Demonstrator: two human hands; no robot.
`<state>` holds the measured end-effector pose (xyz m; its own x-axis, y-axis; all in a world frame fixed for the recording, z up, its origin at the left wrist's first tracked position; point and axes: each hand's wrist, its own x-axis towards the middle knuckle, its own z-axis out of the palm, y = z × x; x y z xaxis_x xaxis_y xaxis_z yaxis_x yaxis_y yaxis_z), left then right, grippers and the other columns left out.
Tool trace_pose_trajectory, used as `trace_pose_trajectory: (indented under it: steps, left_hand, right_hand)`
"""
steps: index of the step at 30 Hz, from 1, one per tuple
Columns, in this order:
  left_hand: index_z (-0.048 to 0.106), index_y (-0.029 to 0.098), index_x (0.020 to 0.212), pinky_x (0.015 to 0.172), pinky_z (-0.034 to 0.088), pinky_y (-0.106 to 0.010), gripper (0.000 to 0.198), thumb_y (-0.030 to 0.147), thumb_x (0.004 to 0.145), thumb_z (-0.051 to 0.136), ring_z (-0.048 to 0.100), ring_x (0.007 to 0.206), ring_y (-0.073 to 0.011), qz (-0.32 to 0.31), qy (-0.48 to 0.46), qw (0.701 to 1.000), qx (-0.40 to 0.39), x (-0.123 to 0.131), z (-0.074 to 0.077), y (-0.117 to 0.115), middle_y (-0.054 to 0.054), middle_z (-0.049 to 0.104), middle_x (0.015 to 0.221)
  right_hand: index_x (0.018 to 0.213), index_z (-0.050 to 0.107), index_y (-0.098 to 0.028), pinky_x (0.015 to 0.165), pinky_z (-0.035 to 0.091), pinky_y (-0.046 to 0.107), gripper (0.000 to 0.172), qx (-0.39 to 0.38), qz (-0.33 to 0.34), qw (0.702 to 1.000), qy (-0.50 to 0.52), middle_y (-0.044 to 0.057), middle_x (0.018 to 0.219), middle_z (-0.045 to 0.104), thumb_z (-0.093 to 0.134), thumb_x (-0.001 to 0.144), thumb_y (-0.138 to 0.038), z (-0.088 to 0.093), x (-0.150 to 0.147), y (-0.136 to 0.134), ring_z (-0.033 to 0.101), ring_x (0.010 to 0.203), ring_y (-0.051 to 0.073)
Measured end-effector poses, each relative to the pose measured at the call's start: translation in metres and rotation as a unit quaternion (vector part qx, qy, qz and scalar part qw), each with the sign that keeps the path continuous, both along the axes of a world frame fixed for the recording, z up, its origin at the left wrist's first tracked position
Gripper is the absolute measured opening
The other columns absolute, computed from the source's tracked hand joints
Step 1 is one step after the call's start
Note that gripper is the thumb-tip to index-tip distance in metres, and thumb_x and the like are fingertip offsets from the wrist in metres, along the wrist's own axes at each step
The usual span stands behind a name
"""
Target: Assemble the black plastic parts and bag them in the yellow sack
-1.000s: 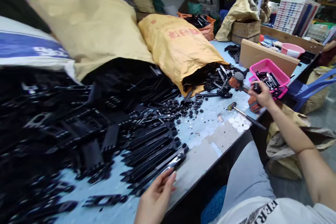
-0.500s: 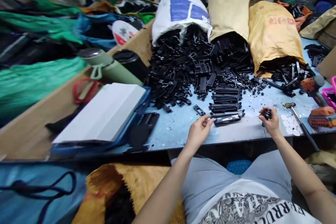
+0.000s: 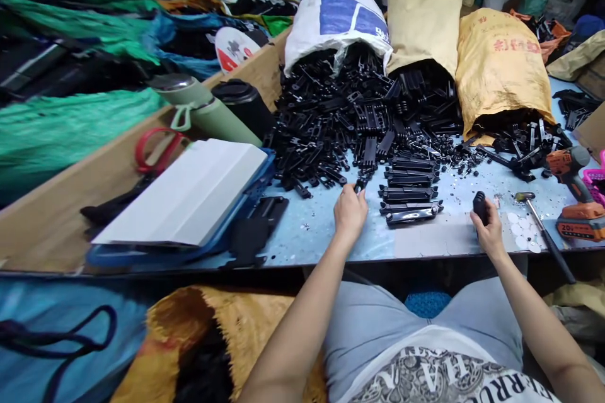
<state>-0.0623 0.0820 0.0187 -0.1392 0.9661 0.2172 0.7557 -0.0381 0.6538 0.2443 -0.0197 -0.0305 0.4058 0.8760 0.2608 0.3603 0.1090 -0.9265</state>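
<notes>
My left hand point(image 3: 350, 211) is closed on a small black plastic part point(image 3: 361, 184) at the near edge of a big heap of black plastic parts point(image 3: 340, 119). Just right of that hand lies a neat row of long black pieces point(image 3: 410, 194) on the blue table point(image 3: 326, 233). My right hand point(image 3: 488, 227) rests near the table's front edge and grips a small black rounded piece point(image 3: 480, 205) upright. The two hands are about a forearm's width apart.
Three sacks spill parts at the back: a white and blue sack point(image 3: 338, 12), a tan sack point(image 3: 423, 9), a yellow sack point(image 3: 501, 66). An orange drill point(image 3: 574, 192) and a hammer point(image 3: 543, 227) lie right. A white box point(image 3: 189, 192), red scissors point(image 3: 154, 148), a green flask point(image 3: 203, 113) are left.
The view swung left from the pink basket back to the table's middle. My right hand brought the black piece in from the basket; my left hand moved up from the row to the loose part and closed.
</notes>
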Motion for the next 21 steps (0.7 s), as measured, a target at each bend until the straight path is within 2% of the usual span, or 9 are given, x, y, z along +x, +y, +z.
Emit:
trace_pose_trajectory:
  steps: [2,4,7,9,11,14,18,21]
  left_hand:
    - [0.054,0.015,0.107,0.083,0.047,-0.035,0.028,0.030,0.084,0.049,0.058,0.098,-0.0232,-0.043,-0.038,0.998,0.034,0.009,0.002,-0.021,-0.011,0.062,0.101]
    - [0.056,0.018,0.108,0.084,0.048,-0.033,0.030,0.033,0.082,0.054,0.059,0.097,-0.0213,-0.116,-0.093,0.987,0.058,0.028,0.005,-0.044,-0.008,0.062,0.102]
    - [0.059,0.019,0.108,0.084,0.048,-0.033,0.029,0.035,0.087,0.047,0.060,0.095,-0.0194,-0.213,-0.151,0.965,0.033,0.067,0.012,-0.073,-0.007,0.064,0.100]
    - [0.060,0.019,0.111,0.083,0.048,-0.032,0.033,0.034,0.092,0.038,0.060,0.091,-0.0180,-0.250,-0.172,0.953,0.005,0.088,0.014,-0.085,-0.007,0.064,0.096]
    - [0.059,0.019,0.117,0.080,0.049,-0.030,0.036,0.035,0.092,0.038,0.060,0.086,-0.0167,-0.261,-0.187,0.947,-0.005,0.101,0.016,-0.091,-0.006,0.063,0.091]
    - [0.059,0.020,0.119,0.079,0.048,-0.030,0.036,0.036,0.089,0.046,0.058,0.085,-0.0162,-0.260,-0.202,0.944,0.010,0.107,0.018,-0.093,-0.005,0.061,0.089]
    - [0.061,0.019,0.116,0.079,0.047,-0.030,0.034,0.033,0.088,0.047,0.057,0.083,-0.0157,-0.292,-0.215,0.931,0.032,0.106,0.027,-0.096,-0.005,0.059,0.086]
    - [0.060,0.017,0.117,0.078,0.047,-0.029,0.034,0.031,0.088,0.048,0.056,0.083,-0.0153,-0.290,-0.194,0.936,0.054,0.107,0.034,-0.100,-0.005,0.058,0.087]
  right_hand:
    - [0.123,0.043,-0.022,0.066,0.049,0.031,0.052,-0.031,0.063,0.992,0.108,0.003,0.090,0.059,0.058,0.078,-0.042,0.014,-0.006,-0.004,0.058,0.072,0.015]
    - [0.126,0.040,-0.024,0.053,0.047,0.026,0.052,-0.079,0.131,0.963,0.220,0.000,0.081,0.058,0.054,0.080,-0.045,0.028,-0.018,-0.006,0.055,0.058,0.011]
    - [0.131,0.037,-0.027,0.047,0.046,0.022,0.055,-0.133,0.200,0.916,0.322,-0.003,0.074,0.057,0.050,0.082,-0.050,0.046,-0.041,-0.006,0.055,0.052,0.010]
    - [0.132,0.036,-0.027,0.046,0.047,0.021,0.058,-0.139,0.220,0.898,0.355,-0.002,0.072,0.058,0.051,0.082,-0.052,0.053,-0.053,-0.005,0.056,0.052,0.010]
    - [0.131,0.039,-0.027,0.044,0.047,0.020,0.058,-0.131,0.220,0.894,0.368,-0.002,0.071,0.059,0.053,0.081,-0.053,0.056,-0.059,-0.005,0.057,0.052,0.010]
    - [0.128,0.046,-0.025,0.043,0.049,0.021,0.057,-0.115,0.220,0.904,0.350,-0.003,0.065,0.059,0.059,0.078,-0.050,0.058,-0.057,-0.006,0.058,0.050,0.010]
    - [0.127,0.052,-0.023,0.046,0.053,0.024,0.053,-0.088,0.237,0.922,0.292,-0.004,0.065,0.059,0.060,0.079,-0.045,0.060,-0.047,-0.008,0.058,0.050,0.010]
    - [0.127,0.053,-0.024,0.045,0.052,0.023,0.049,-0.069,0.269,0.936,0.218,-0.004,0.066,0.059,0.058,0.082,-0.042,0.062,-0.039,-0.009,0.055,0.048,0.008]
